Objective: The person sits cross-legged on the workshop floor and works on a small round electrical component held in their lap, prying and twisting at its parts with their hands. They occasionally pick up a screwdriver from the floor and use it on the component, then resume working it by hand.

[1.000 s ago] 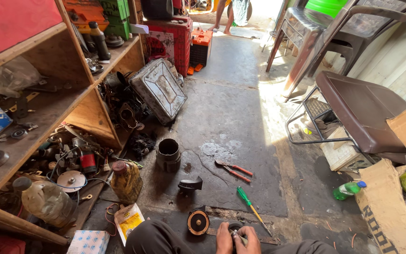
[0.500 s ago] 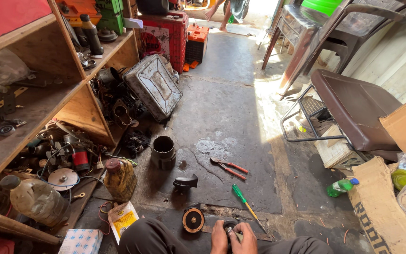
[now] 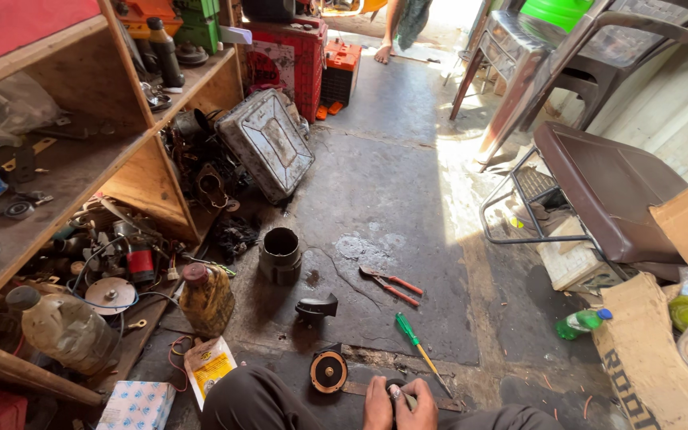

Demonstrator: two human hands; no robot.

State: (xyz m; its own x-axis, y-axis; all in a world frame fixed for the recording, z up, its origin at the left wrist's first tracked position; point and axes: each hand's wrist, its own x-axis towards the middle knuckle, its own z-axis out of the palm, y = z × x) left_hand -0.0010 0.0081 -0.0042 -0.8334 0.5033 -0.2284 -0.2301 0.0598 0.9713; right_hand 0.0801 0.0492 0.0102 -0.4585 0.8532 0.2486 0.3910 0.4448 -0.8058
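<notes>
At the bottom edge of the head view my left hand [image 3: 378, 404] and my right hand [image 3: 419, 404] are pressed together around a small dark part [image 3: 396, 392], low over the floor between my knees. Its shape is mostly hidden by my fingers. A round black horn-like disc with an orange ring [image 3: 329, 371] lies just left of my left hand. A green-handled screwdriver [image 3: 415, 341] lies on the floor just beyond my right hand, and red-handled pliers [image 3: 390, 284] lie farther out.
A black cylinder [image 3: 280, 255], a small black housing [image 3: 317, 306] and a dirty oil bottle [image 3: 206, 298] stand ahead-left. Wooden shelves [image 3: 81, 171] full of parts fill the left. A brown chair [image 3: 611, 191] and a cardboard box [image 3: 646, 358] are right. Another person's legs [image 3: 400, 28] stand at the doorway.
The view has dropped and shifted slightly, so the floor items sit higher in frame. My hands stay joined on the small part in the same spot.
</notes>
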